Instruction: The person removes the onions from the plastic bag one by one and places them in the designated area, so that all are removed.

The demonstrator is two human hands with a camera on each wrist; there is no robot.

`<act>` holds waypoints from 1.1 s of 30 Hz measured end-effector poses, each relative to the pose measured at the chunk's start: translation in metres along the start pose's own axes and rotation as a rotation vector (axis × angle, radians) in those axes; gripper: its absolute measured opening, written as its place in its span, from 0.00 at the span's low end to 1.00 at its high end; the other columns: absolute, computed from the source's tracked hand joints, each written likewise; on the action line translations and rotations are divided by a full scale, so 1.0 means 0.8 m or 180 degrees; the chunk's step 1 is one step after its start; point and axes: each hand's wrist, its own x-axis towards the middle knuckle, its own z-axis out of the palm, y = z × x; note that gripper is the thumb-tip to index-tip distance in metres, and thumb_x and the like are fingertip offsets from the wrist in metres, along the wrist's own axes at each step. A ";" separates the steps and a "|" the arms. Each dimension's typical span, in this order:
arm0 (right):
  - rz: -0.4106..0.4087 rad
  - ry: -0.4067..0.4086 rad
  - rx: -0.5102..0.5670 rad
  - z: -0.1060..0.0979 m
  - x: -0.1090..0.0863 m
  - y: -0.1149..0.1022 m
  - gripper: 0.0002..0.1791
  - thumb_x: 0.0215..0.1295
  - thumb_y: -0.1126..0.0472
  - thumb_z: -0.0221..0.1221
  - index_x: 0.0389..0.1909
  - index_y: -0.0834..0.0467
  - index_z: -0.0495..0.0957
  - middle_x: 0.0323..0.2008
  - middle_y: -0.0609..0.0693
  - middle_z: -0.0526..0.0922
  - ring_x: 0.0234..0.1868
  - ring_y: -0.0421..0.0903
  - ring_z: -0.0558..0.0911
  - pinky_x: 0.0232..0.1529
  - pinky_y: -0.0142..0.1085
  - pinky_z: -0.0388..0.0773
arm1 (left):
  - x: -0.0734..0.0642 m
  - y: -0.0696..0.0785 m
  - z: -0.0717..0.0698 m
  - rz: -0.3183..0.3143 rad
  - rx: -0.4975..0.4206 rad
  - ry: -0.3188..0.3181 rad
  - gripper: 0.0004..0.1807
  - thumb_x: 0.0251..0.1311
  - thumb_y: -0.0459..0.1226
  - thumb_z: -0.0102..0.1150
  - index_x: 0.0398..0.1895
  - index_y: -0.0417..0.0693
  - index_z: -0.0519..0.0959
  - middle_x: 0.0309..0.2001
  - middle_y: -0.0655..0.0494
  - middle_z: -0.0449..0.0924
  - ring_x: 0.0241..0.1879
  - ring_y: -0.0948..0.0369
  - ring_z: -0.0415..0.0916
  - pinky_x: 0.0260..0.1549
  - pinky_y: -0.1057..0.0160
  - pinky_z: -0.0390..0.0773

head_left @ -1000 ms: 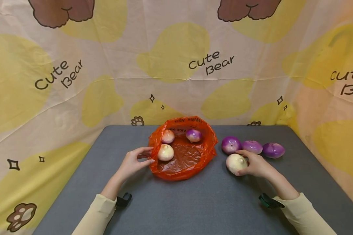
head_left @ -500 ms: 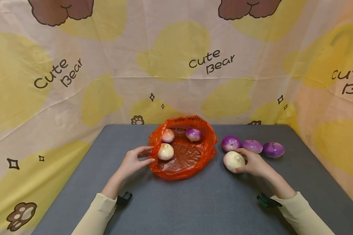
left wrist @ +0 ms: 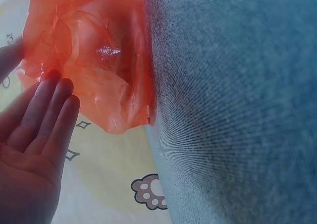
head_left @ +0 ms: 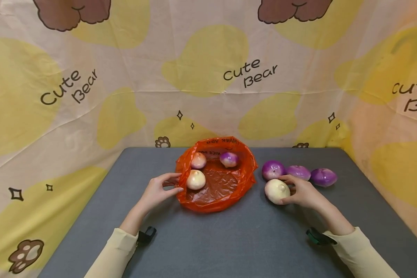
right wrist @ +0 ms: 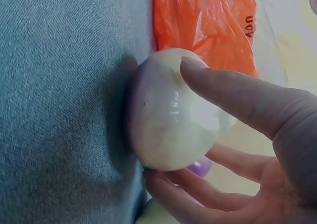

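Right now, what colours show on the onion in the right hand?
The onion is creamy white, purple on one side; clearest in the right wrist view.

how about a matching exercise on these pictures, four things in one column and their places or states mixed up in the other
Column one:
1. left hand
2. right hand
3. orange-red bag
4. three purple onions

Column two:
A. in a row on the table, to the right of the bag
B. mouth open, a few other onions inside
C. gripping a mostly white onion
D. at the bag's left side, fingertips against it

Right pairs: 1-D, 2-C, 3-B, 4-A
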 end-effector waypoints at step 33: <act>0.0019 0.0031 0.0059 -0.040 0.034 -0.066 0.34 0.55 0.48 0.67 0.61 0.59 0.70 0.53 0.64 0.79 0.51 0.60 0.80 0.49 0.52 0.78 | 0.005 -0.056 0.006 0.0056 0.0123 0.0116 0.26 0.50 0.42 0.71 0.54 0.47 0.78 0.45 0.51 0.84 0.42 0.57 0.82 0.46 0.51 0.80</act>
